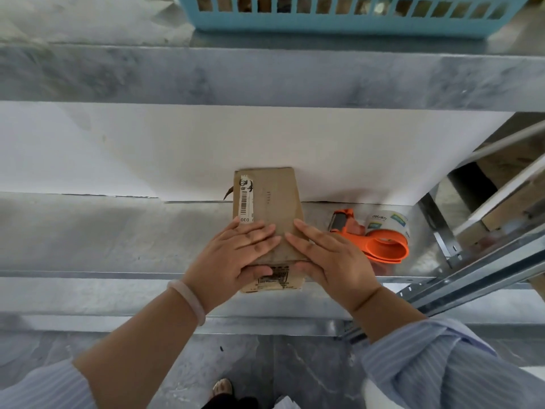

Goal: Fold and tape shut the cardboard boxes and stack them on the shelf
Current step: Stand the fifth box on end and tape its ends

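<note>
**Flaps held down by 2 hands, tape out of reach**

The cardboard box (271, 199) sits on the metal shelf (103, 231), its far end against the white board (147, 149) and its near end at the shelf's front lip. The left hand (236, 258) and the right hand (333, 261) both lie open on its near top, fingers straight and pressing the flaps flat, thumbs against the near face. Neither grips anything.

From here, the likely trouble is the release. I cannot make out any tape over the top, so if either hand lifts to fetch tape, the flap under it may spring up. The box is also close to the lip, and an uneven push from the left could skew it or nudge it over the edge. Downward pressure on a thin, worn carton might also crease the top.

The barcode label (246, 199) runs along the box's left top edge, and tape laid carelessly could cover it. Just right of the right hand lies the orange tape dispenser (380, 246) with its tape roll (389, 221), near but not touching the box. Beyond it, the shelf's upright post (436, 228) limits room on that side. A blue basket (324, 22) stands on the level above, so lifting the box straight up is limited.
</note>
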The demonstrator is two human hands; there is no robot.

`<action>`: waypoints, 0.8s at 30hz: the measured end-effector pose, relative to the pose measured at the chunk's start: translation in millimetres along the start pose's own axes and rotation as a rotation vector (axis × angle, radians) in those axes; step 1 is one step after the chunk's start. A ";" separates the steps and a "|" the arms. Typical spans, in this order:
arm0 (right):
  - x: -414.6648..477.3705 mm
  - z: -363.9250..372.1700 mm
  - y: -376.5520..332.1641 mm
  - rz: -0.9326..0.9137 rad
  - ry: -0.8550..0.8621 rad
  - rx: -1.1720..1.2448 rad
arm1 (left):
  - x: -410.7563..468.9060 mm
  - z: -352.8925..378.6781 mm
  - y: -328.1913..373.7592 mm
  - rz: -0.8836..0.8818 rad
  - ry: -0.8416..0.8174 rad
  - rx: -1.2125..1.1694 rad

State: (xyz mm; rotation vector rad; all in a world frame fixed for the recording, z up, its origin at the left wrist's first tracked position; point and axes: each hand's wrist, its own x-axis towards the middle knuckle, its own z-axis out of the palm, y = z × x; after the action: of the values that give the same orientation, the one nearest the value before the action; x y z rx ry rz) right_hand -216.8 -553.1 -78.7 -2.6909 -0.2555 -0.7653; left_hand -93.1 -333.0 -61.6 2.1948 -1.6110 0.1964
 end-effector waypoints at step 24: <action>10.3 17.4 -86.0 1.037 0.205 1.011 | -4.5 15.6 65.2 -0.851 0.454 -1.287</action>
State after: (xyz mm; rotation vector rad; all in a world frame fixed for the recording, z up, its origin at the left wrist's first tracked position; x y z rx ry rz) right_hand -222.1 -466.1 -64.4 -1.4377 0.6074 -0.3764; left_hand -157.6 -351.5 -61.7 1.3906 -0.2193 -0.4430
